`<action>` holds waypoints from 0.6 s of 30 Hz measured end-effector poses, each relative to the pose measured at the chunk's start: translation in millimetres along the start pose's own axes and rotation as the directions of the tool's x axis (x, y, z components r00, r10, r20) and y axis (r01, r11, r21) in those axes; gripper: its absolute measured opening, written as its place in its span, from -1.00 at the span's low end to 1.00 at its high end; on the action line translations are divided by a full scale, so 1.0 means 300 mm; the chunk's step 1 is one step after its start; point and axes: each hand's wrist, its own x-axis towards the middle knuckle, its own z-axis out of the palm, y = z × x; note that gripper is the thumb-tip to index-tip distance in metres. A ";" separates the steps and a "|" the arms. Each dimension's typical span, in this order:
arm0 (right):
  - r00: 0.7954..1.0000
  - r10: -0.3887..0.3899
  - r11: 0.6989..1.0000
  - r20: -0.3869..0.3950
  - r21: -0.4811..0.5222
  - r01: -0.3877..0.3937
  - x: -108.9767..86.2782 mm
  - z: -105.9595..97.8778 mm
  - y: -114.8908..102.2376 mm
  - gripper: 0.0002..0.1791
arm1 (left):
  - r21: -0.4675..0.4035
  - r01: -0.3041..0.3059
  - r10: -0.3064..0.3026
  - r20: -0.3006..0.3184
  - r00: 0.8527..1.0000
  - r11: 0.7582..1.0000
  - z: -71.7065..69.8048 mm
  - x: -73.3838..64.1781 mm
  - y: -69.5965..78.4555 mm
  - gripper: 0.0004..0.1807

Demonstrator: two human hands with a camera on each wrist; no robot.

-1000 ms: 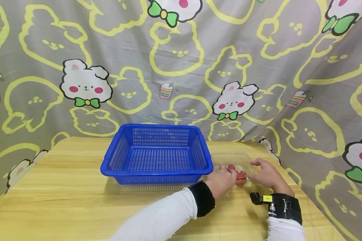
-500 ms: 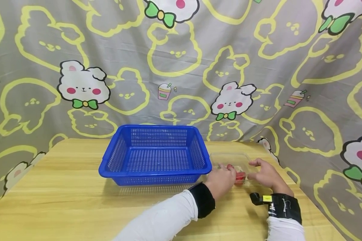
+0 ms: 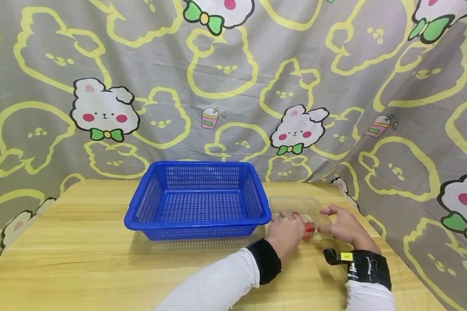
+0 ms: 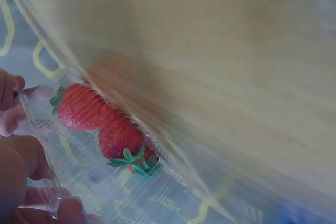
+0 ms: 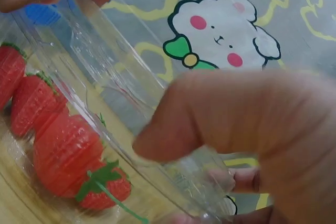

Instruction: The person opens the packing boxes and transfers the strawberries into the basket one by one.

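Observation:
A clear plastic box (image 3: 295,202) with red strawberries (image 3: 309,229) in it rests on the table, to the right of a blue basket. My left hand (image 3: 286,235) grips its near left side and covers part of the fruit. At the right side, my right hand (image 3: 344,224) holds the edge, thumb on one face and fingers behind. In the right wrist view, several strawberries (image 5: 68,156) with green leaves show through the plastic, beside my right thumb (image 5: 168,129). The left wrist view shows strawberries (image 4: 81,106) behind ribbed plastic, with fingers along the edge.
The blue slotted basket (image 3: 196,223) stands just left of the box, with no contents visible. Both hands work near the right edge of the wooden table (image 3: 101,259). A grey curtain (image 3: 171,52) with rabbit prints hangs behind and along the sides.
The head view has turned slightly, so the basket and curtain sit further left. My left hand has shifted a little and covers more strawberries. Both hands stay at the box.

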 end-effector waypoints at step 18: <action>1.000 -0.024 0.999 -0.015 0.034 0.024 0.011 0.015 0.006 -0.45 | 0.069 0.039 -0.032 -0.097 0.995 0.997 -0.027 -0.011 0.035 -0.44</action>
